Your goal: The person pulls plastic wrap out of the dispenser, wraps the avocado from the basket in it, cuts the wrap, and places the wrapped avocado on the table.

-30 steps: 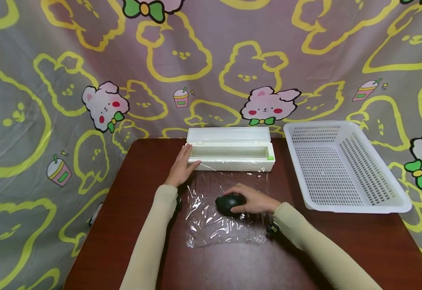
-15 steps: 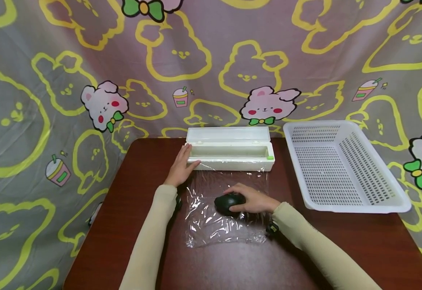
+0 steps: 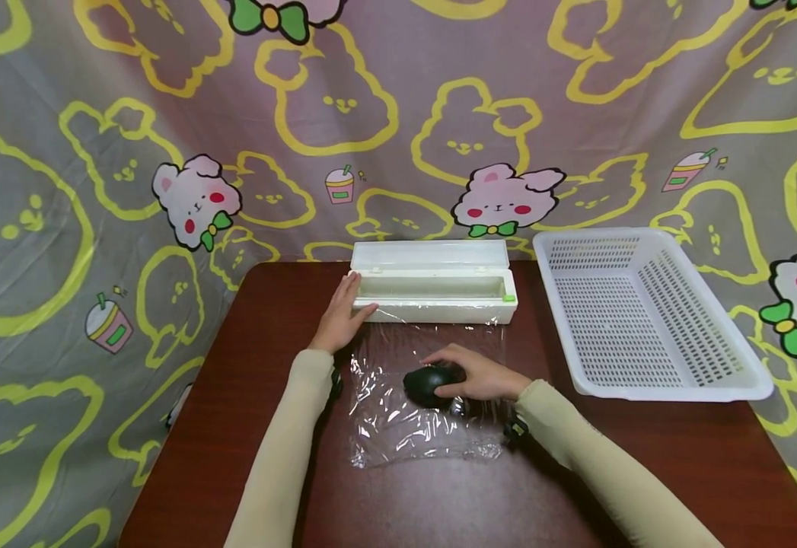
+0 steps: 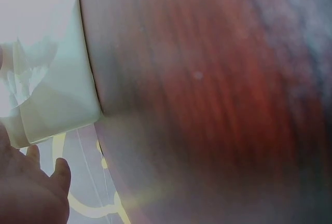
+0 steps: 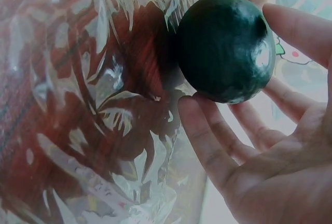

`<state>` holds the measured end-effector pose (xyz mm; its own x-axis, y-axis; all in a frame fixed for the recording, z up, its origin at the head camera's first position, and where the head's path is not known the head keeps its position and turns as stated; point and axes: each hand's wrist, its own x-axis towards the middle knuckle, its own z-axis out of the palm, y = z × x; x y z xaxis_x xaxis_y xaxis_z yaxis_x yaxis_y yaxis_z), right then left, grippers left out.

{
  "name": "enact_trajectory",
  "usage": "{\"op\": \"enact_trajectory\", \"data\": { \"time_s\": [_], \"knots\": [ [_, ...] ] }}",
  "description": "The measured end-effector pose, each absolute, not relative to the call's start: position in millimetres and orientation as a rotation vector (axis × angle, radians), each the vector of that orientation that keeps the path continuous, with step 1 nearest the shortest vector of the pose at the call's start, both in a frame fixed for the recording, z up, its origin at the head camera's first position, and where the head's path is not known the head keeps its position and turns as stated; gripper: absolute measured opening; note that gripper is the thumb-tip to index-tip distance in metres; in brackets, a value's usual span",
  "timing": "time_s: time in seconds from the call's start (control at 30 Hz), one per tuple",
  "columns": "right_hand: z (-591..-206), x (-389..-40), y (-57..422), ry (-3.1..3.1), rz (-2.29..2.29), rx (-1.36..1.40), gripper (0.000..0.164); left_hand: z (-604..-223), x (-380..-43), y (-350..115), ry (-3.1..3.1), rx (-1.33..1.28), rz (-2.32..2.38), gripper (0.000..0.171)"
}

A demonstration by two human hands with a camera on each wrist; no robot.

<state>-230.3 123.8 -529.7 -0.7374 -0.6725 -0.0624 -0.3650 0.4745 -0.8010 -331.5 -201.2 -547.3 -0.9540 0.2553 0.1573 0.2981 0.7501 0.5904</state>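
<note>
My right hand (image 3: 483, 376) holds a dark green, glossy avocado (image 3: 427, 384) over the clear plastic wrap (image 3: 398, 438), which lies wrinkled on the table. In the right wrist view, thumb and fingers curve around one side of the avocado (image 5: 225, 50), which sits low against the film. A white plastic-wrap dispenser box (image 3: 439, 313) stands at the back with its lid (image 3: 432, 255) raised; the film runs out over its front edge. At the box's left end rests my left hand (image 3: 338, 320), fingers straight and spread, thumb at the front edge.
A white slotted basket (image 3: 579, 358) stands on the right side of the dark red-brown table (image 3: 234, 426). A small green slider (image 3: 510, 298) sits at the box's right end. Behind the table hangs a patterned curtain (image 3: 398, 114).
</note>
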Motion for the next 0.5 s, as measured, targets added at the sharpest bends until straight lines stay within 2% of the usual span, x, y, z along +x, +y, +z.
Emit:
{"op": "enact_trajectory", "data": {
  "time_s": [0.5],
  "knots": [
    [-523,-228,136,2.286,-1.257,-0.817,0.058,-541,-332,-204,-2.933,-0.483,-0.962,0.086]
  ]
}}
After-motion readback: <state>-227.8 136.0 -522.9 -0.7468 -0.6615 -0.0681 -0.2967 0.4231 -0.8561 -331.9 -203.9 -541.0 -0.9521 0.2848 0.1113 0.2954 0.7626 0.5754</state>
